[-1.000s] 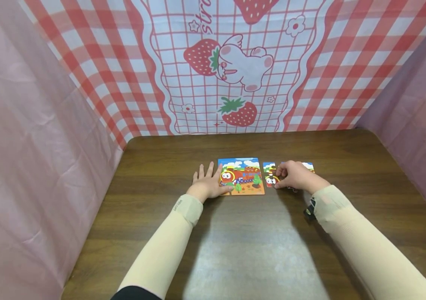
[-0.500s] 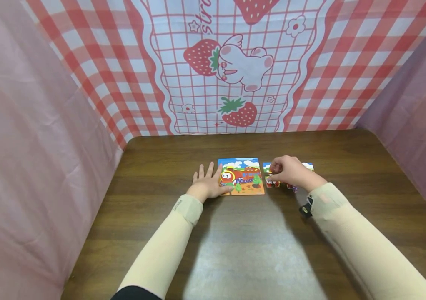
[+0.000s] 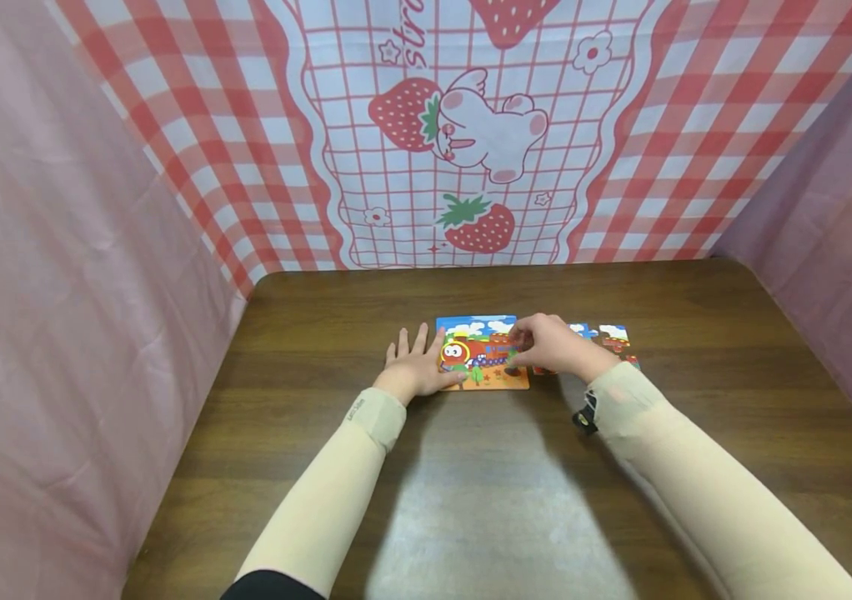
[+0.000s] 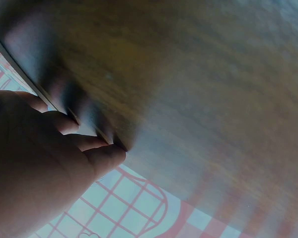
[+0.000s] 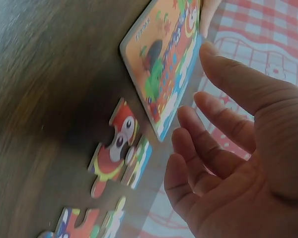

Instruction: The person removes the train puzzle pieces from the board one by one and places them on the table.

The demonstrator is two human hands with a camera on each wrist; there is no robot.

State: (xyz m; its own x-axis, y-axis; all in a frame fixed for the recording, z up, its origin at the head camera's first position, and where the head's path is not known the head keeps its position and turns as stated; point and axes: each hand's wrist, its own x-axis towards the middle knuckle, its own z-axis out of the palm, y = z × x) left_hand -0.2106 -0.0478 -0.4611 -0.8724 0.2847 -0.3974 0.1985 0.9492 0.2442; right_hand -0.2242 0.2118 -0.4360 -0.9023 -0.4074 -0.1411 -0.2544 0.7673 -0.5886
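Observation:
A square picture board (image 3: pixel 482 375) printed with a red train lies flat on the table. My left hand (image 3: pixel 413 368) rests on its left edge, fingers spread. Above the board's right edge is my right hand (image 3: pixel 559 345); in the right wrist view it (image 5: pixel 238 144) holds nothing, its fingers loosely bent and thumb apart. Beside the board lie jigsaw pieces, including a red face piece (image 5: pixel 109 161) with two eyes and a cloud-and-sky piece (image 5: pixel 140 163) against it. In the head view my right hand hides part of them.
More jigsaw pieces (image 3: pixel 613 335) lie farther right on the brown wooden table (image 3: pixel 486 483). A red-checked strawberry cloth (image 3: pixel 474 158) hangs behind the table. Pink curtains (image 3: pixel 58 292) enclose both sides.
My right hand has moved left from over the jigsaw pieces to the board's right edge, uncovering pieces on the right. The left hand and the board have stayed in place.

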